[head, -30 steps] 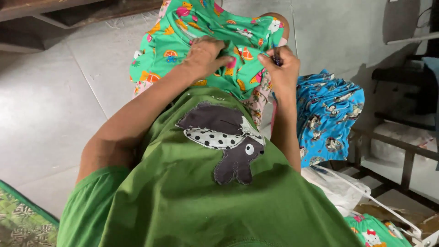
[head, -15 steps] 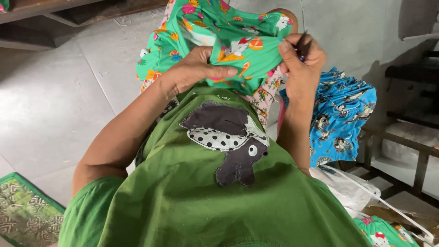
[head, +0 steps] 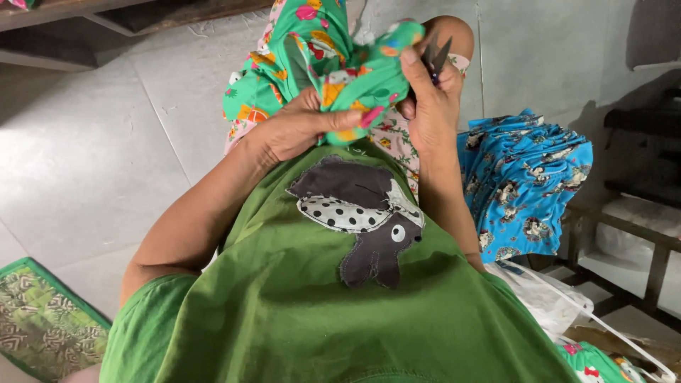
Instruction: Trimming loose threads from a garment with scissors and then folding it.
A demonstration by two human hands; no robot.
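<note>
**Printed green cloth gripped in both hands, small snips at its top edge**

Nearest the camera, a green shirt (head: 298,312) with a dark stitched animal patch (head: 362,220) is seen, worn by the person. At the lower left a green patterned mat (head: 39,323) lies on the pale tiled floor (head: 85,156). At the lower right a white plastic bag (head: 546,298) is seen, and beyond it a stack of blue printed cloth (head: 525,177) is piled just beside the right forearm.

Above the patch, the left hand (head: 298,131) is closed on the green printed cloth (head: 333,57), the thumb laid across a bunched fold and the fingers (head: 301,106) curled under it. The cloth is held up in front of the chest, over the raised knees, with part of it hanging down the far side.

The right hand (head: 429,106) is clenched around a pair of small dark snips (head: 434,55), whose blades stand slightly apart and point upward. The right thumb is pressed against the bunched edge of the cloth, so that edge is pinched beside the blades.

Farthest away, dark wooden boards (head: 142,14) run along the top left.
</note>
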